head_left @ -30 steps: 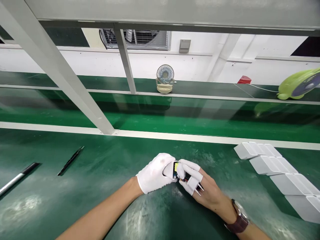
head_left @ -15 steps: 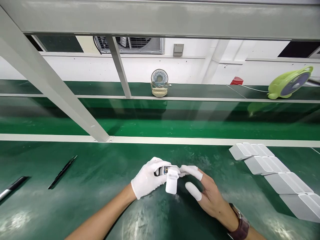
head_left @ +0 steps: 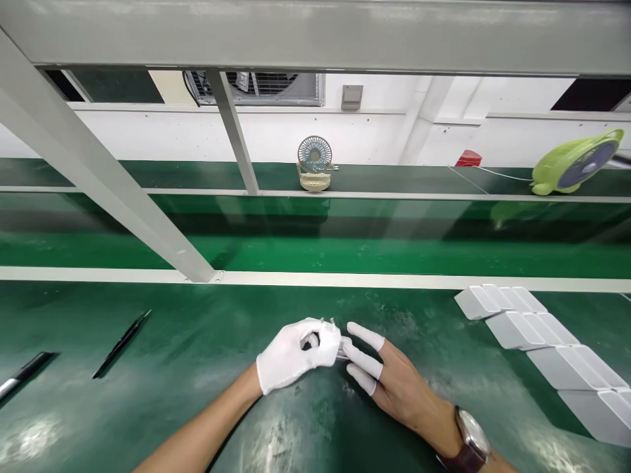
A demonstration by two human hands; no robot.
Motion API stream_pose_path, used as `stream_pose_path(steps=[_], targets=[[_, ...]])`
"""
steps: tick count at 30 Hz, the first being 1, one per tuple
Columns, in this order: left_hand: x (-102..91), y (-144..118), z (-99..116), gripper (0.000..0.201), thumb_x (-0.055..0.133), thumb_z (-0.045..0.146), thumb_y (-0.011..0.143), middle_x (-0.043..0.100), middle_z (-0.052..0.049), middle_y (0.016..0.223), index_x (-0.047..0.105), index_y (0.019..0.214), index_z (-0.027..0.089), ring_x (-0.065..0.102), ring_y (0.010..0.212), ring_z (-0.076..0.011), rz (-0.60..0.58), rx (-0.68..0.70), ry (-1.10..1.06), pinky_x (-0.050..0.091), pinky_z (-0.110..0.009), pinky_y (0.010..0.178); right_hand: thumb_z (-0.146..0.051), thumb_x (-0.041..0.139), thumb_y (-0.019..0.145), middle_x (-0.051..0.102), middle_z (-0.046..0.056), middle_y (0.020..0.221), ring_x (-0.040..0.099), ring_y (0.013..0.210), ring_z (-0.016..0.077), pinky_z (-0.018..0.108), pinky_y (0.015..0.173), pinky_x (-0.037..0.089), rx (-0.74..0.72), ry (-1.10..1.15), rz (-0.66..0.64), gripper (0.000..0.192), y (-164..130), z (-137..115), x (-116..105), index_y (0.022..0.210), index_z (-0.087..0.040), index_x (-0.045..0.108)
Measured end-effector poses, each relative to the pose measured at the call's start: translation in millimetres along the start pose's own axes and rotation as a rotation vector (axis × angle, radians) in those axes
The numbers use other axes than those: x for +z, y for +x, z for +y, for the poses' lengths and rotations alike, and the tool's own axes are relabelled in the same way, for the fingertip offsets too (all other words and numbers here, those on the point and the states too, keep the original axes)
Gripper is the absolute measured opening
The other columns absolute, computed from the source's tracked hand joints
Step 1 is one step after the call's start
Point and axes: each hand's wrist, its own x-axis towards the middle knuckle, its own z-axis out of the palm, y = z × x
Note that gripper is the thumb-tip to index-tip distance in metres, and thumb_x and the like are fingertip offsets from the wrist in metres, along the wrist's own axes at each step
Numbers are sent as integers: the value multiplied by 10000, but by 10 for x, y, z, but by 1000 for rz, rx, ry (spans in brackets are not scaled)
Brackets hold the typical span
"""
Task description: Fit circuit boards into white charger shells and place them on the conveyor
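White-gloved left hand [head_left: 296,353], label unreadable

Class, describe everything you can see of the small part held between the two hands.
The small part is white, plastic-looking and mostly hidden. The left hand, in a white glove, closes around it; the right hand, with white cots on its fingertips, touches its right end. Two thin prongs seem to stick up from its top. It sits just above the green worktop.
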Motion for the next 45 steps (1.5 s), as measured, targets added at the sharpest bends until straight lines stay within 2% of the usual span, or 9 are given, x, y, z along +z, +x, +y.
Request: stream_pose_path(steps=[5,20,25,30,34,37,39,42,45], targets=[[-11,-1,29,404,639,465,881,724,-96,1103,708,1160,181,670,928,-224,-13,10,-10,543,-343,867,-189,530,994,398,124,1512,470,1357,234,411,1082,496,25,20,-109,526,32,16,-2,1494,-286,400],[-49,14,-54,597,758,194,687,701,-67,1083,611,1265,194,643,857,-196,-18,48,-179,541,-342,768,-140,545,981,483,121,1429,565,1254,230,390,1031,537,-40,125,-14,499,84,-10,156,1452,-273,449],[8,-80,89,554,850,145,552,658,-61,1209,657,1069,203,631,1062,-254,112,200,-18,507,-394,943,-143,512,987,529,126,1326,619,1132,223,370,924,582,-52,102,-31,421,129,-31,138,1386,-277,510],[118,-194,194,794,862,235,621,655,-58,1216,525,1340,249,631,1082,-244,187,275,167,514,-417,978,-166,511,985,550,138,1269,628,1099,234,374,888,592,-75,71,-31,398,151,-34,112,1372,-260,511],[124,-174,159,347,635,195,848,645,-37,1057,630,1191,247,625,954,-179,300,406,335,524,-357,891,-161,509,985,545,128,1286,623,1114,226,378,909,587,-80,65,16,426,118,-22,144,1392,-285,489],[97,-112,79,170,589,191,868,566,-22,928,627,1033,210,569,805,-147,382,333,334,510,-331,790,-164,520,984,549,126,1282,620,1122,226,390,929,581,-54,58,24,445,97,-21,170,1408,-291,478],[68,-73,19,253,667,212,806,525,-10,908,585,1045,200,531,780,-145,381,281,286,493,-334,778,-169,528,984,558,123,1271,619,1128,227,395,933,581,-52,60,24,447,98,-25,180,1410,-294,476],[-4,-28,-70,634,810,264,661,539,-36,1023,512,1217,197,542,875,-169,292,237,105,483,-355,842,-171,535,984,572,120,1264,628,1126,224,391,937,581,-50,59,33,442,127,-39,177,1406,-289,483],[-109,15,-169,701,757,432,746,553,-88,1125,463,1328,174,563,962,-194,228,235,-178,475,-365,883,-163,555,970,601,103,1239,648,1099,211,365,913,591,-60,61,86,427,192,-72,123,1377,-288,517]])
